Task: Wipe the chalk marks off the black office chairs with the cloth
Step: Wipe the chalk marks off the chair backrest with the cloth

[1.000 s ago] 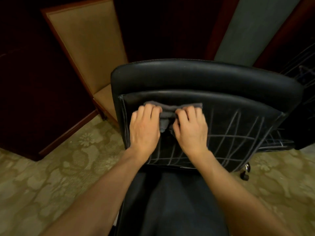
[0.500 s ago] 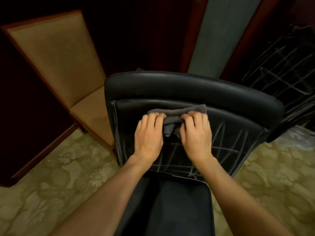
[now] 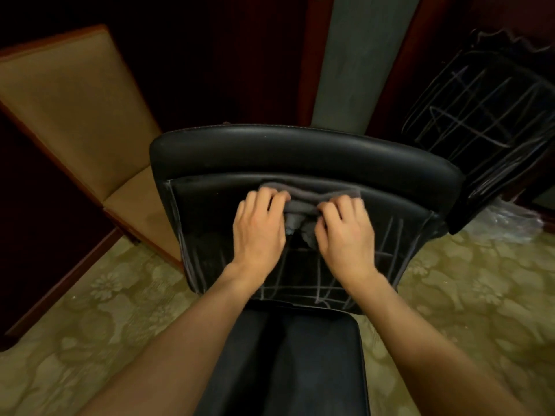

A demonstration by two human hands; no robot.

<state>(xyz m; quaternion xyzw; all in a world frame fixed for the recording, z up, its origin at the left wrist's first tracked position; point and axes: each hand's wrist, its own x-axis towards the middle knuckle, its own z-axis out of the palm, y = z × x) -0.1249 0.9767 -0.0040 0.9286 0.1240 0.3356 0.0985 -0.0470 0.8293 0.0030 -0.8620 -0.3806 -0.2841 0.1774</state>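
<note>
Grey cloth (image 3: 303,202) pinned under 2 curled hands (image 3: 303,232).

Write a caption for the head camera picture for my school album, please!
Both hands, left hand and right hand, press a grey cloth against a chalk-marked black office chair.

Tan chair (image 3: 81,115) (upholstered, perhaps), floral carpet (image 3: 468,295).

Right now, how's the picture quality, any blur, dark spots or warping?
Head view: dim, warm light; the wall behind is nearly black. Wide-angle bending curves the near chair and tan chair. Left hand, right hand and cloth look slightly motion-blurred.
</note>
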